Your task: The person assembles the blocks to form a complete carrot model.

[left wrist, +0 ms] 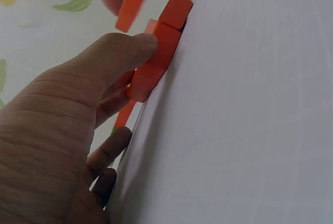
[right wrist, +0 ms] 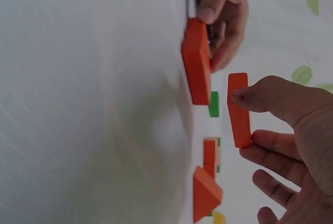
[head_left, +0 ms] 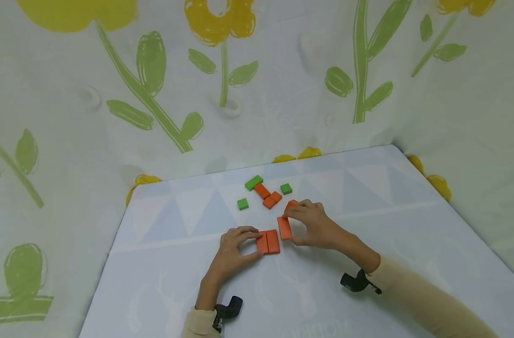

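Observation:
Near the middle of the table, my left hand (head_left: pixel 236 246) pinches a flat orange rectangular block (head_left: pixel 262 243) between thumb and fingers. A second orange block (head_left: pixel 273 241) lies flat against its right side. My right hand (head_left: pixel 315 226) holds another orange rectangular block (right wrist: pixel 239 115) by its ends, thumb at one and fingertips at the other. The right wrist view shows this block raised off the tabletop, apart from the pair. Just beyond the right fingers is an orange triangular block (right wrist: pixel 206 195), partly hidden by them in the head view.
Farther back lie a green rectangular block (head_left: pixel 253 182), an orange rectangular block (head_left: pixel 262 190), small orange blocks (head_left: pixel 272 200) and two small green blocks, one on the left (head_left: pixel 242 204) and one on the right (head_left: pixel 285 188). Flower-printed fabric (head_left: pixel 274 122) stands behind the pale table (head_left: pixel 155 281).

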`<state>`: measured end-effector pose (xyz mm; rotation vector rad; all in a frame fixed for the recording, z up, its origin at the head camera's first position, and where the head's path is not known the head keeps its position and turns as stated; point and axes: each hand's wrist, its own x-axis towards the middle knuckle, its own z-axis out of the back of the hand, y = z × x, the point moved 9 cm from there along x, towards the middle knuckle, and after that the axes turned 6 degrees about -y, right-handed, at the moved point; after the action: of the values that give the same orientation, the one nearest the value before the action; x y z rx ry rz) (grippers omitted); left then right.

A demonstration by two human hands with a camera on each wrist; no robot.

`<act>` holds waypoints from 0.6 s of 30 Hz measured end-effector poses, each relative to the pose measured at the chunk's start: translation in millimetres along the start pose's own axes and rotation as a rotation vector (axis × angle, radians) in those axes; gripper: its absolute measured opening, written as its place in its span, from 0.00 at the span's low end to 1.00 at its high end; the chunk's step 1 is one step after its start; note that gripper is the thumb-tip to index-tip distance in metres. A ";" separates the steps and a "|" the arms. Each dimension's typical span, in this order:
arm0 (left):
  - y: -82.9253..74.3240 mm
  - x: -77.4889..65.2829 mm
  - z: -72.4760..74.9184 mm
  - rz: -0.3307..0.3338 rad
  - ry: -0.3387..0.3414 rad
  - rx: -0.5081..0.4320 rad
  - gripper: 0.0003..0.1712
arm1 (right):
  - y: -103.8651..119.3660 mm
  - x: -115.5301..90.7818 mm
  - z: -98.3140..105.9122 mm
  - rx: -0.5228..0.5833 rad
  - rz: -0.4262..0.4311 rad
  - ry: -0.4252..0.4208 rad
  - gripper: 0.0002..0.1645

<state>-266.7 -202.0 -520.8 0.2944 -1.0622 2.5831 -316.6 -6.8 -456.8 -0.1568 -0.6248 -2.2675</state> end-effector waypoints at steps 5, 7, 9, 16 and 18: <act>0.2 -2.0 -0.5 0.014 0.004 0.004 0.26 | 4.4 -11.8 -13.0 -0.013 0.001 0.020 0.32; -0.7 -2.1 0.7 0.008 -0.003 0.004 0.26 | 5.2 -13.7 -15.5 -0.019 -0.001 0.022 0.31; -1.7 -1.7 1.7 -0.001 -0.011 0.004 0.26 | 5.7 -14.6 -17.1 -0.023 -0.003 0.023 0.31; -3.5 0.5 2.4 -0.012 -0.017 -0.006 0.26 | 6.0 -16.7 -19.9 -0.019 0.002 0.024 0.31; -3.1 1.3 1.3 -0.009 -0.009 -0.013 0.26 | 6.3 -17.3 -19.3 -0.013 0.008 0.011 0.31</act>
<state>-266.7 -200.5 -517.5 0.3067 -1.0781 2.5685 -298.5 -8.5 -476.4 -0.1533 -0.6026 -2.2634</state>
